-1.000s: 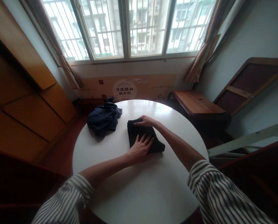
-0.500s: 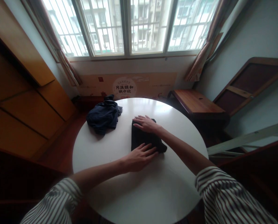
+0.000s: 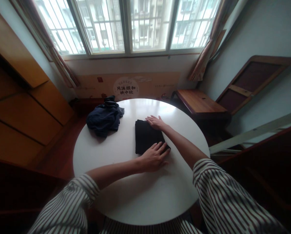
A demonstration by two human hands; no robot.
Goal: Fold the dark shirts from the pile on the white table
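Now seeing folded black cloth lying on round white table, near middle. Left hand resting open on its lower corner, right hand open along top edge, both pressing flat, not grasping. Crumpled navy cloth lying nearby, toward window.

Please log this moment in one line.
left hand: on black folded cloth | right hand: on same cloth | nearby: crumpled navy cloth | surface: round white table
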